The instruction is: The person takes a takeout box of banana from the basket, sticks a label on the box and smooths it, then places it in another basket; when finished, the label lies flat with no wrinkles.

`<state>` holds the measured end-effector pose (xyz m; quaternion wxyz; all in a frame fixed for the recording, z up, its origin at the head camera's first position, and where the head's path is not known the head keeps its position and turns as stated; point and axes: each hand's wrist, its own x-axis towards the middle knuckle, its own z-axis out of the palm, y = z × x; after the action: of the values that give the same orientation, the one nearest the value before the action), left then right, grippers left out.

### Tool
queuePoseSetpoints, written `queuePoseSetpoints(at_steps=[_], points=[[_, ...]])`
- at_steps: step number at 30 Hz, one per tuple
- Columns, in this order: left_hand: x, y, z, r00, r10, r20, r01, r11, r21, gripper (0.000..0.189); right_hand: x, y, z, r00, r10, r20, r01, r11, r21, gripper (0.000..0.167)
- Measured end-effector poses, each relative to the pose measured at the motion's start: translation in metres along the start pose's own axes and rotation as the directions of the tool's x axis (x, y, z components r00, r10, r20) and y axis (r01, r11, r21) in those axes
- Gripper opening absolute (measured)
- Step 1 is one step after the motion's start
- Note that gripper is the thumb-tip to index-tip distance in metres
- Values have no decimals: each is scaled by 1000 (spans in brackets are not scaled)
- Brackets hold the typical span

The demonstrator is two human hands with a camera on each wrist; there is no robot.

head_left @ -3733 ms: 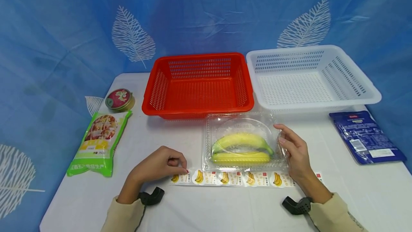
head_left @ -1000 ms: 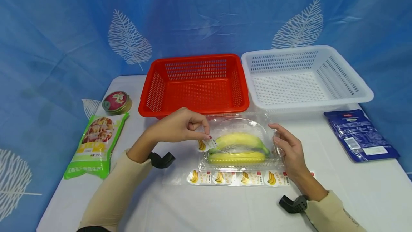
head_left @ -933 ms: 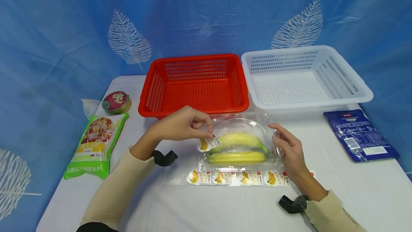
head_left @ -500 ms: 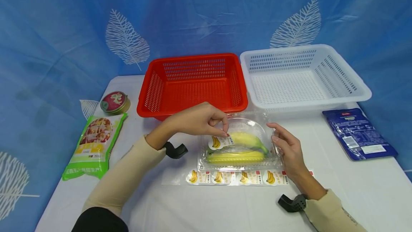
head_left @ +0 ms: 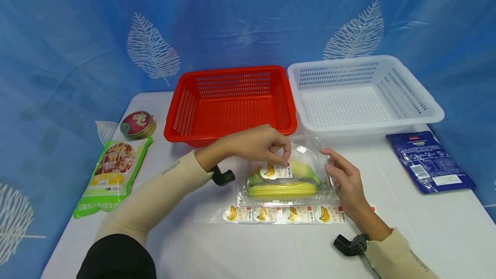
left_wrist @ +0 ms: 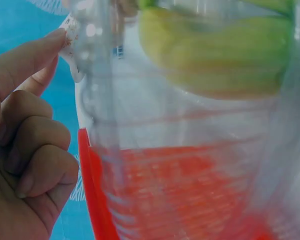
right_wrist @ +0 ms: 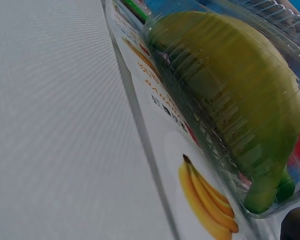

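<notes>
A clear plastic clamshell box (head_left: 244, 199) lies on the white table with two bananas, an upper banana (head_left: 306, 170) and a lower banana (head_left: 283, 190), inside it. My left hand (head_left: 261, 143) reaches over the lid and pinches the right end of a banana sticker (head_left: 274, 171) between thumb and forefinger. The sticker overlaps the lid above the upper banana; in the left wrist view its white edge (left_wrist: 72, 47) sits at the fingertips, other fingers curled. My right hand (head_left: 348, 182) holds the box's right side. Under the box's front edge runs a strip of banana stickers (head_left: 284, 215).
Behind the box stand a red basket (head_left: 232, 134) and, to its right, a white basket (head_left: 372, 124). At left are a round tin (head_left: 137, 124) and a green food packet (head_left: 116, 162). A blue pouch (head_left: 428, 162) lies at the right.
My left hand peeled a sticker from the strip's left end, carried it up over the box, then moved it right across the lid. The right hand stayed at the box's right side.
</notes>
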<state>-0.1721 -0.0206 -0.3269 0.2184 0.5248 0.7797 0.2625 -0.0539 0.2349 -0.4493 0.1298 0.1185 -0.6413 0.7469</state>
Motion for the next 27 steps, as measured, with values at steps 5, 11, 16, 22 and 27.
queuePoseSetpoints(at_steps=[5,11,16,22,27], points=[[7,-1,2,1000,0,-11,1,999,41,13,2,-1,0,1000,3,31,-2,1000,-4,38],[12,-1,6,1000,0,-30,2,998,57,13,1,0,-2,999,31,37,-30,999,-34,38],[15,0,8,999,-4,-45,7,998,60,12,2,-1,-1,999,39,19,-38,998,-50,37],[18,-3,10,998,-6,-68,14,992,122,13,1,-2,0,999,36,-1,-36,997,-64,36],[19,-2,11,996,-23,-84,37,984,175,13,0,-3,-2,999,44,2,-44,996,-72,37]])
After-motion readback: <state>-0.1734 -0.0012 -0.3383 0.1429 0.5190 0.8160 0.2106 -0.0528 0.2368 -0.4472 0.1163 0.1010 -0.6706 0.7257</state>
